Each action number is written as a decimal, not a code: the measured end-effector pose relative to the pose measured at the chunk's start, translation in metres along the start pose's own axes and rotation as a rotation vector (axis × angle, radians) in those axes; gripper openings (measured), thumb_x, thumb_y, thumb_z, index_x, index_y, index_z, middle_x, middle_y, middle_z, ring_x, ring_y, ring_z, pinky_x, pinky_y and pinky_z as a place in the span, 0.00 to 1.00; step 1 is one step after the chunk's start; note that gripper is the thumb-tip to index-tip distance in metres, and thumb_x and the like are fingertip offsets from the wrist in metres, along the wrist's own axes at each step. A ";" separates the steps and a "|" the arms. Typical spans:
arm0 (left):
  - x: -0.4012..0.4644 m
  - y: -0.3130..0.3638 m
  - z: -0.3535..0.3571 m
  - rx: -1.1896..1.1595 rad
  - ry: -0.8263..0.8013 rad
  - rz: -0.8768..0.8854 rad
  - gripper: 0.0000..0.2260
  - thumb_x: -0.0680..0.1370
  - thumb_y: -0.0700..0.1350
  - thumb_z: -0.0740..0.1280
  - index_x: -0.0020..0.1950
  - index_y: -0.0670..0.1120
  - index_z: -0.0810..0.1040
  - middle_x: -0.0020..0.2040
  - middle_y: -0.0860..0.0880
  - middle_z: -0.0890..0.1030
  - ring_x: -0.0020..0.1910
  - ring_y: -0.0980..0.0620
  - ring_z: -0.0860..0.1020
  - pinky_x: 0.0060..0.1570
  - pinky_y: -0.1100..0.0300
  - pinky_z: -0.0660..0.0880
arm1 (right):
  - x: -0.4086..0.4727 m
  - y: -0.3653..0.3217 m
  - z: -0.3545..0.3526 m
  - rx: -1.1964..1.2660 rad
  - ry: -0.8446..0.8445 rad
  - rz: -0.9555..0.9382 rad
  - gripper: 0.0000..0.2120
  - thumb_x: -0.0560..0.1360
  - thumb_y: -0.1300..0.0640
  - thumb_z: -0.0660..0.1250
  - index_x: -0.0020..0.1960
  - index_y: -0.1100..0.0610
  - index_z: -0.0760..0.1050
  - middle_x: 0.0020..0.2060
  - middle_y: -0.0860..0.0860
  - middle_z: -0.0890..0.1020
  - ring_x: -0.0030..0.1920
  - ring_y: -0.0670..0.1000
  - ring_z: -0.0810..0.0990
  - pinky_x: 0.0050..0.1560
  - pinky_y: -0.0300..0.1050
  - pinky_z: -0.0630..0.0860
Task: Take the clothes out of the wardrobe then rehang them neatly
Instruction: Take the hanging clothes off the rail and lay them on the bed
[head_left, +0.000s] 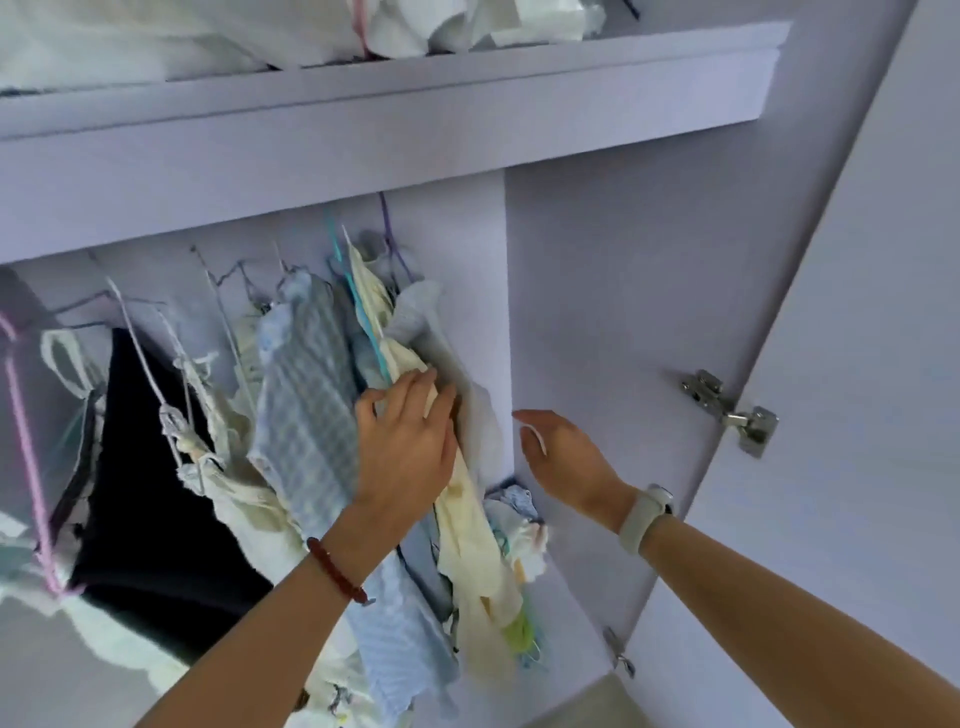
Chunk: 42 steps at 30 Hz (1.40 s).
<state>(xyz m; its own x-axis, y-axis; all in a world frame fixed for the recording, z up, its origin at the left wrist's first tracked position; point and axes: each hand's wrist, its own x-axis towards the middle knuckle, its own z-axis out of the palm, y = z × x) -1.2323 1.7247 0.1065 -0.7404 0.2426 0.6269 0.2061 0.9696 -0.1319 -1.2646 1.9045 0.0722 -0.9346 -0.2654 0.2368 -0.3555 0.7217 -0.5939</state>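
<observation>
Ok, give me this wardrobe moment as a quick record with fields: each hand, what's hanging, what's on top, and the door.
left hand: left hand lies on the hanging clothes, fingers spread between the blue checked garment and the cream garment
right hand: right hand open beside the clothes, holding nothing, in front of the wardrobe side panel
hanging: crowded garments on hangers, including a dark garment
top shelf: white fabric piled up
door: open, hinge visible

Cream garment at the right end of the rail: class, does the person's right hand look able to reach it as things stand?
Probably yes. The right hand hovers open beside the cream garment with nothing between them, though the left hand already rests on its upper part.
</observation>
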 end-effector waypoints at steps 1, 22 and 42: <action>0.004 -0.010 -0.004 0.015 0.014 -0.018 0.14 0.73 0.44 0.61 0.56 0.44 0.80 0.59 0.45 0.78 0.59 0.46 0.76 0.52 0.50 0.65 | 0.017 -0.013 -0.001 0.058 0.027 -0.009 0.16 0.79 0.58 0.55 0.66 0.58 0.70 0.63 0.55 0.75 0.62 0.55 0.73 0.59 0.37 0.64; 0.003 -0.038 0.010 -0.213 -0.152 -0.235 0.23 0.77 0.49 0.50 0.68 0.42 0.70 0.71 0.45 0.67 0.70 0.38 0.64 0.63 0.37 0.64 | 0.121 -0.073 -0.022 -0.047 0.329 0.004 0.15 0.81 0.54 0.49 0.47 0.64 0.68 0.39 0.63 0.78 0.41 0.64 0.76 0.36 0.47 0.64; 0.036 0.147 0.063 -1.201 -0.366 -0.127 0.05 0.79 0.42 0.61 0.51 0.43 0.75 0.40 0.49 0.81 0.44 0.44 0.81 0.48 0.49 0.76 | -0.183 0.076 -0.058 -0.238 0.250 0.237 0.17 0.75 0.52 0.56 0.35 0.63 0.73 0.17 0.53 0.70 0.17 0.56 0.68 0.19 0.37 0.63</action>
<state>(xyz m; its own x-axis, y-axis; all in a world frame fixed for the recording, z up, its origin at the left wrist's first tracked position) -1.2687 1.8783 0.0614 -0.8915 0.3308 0.3095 0.4284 0.3932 0.8136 -1.1200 2.0449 0.0278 -0.9479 0.0681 0.3113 -0.0903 0.8795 -0.4673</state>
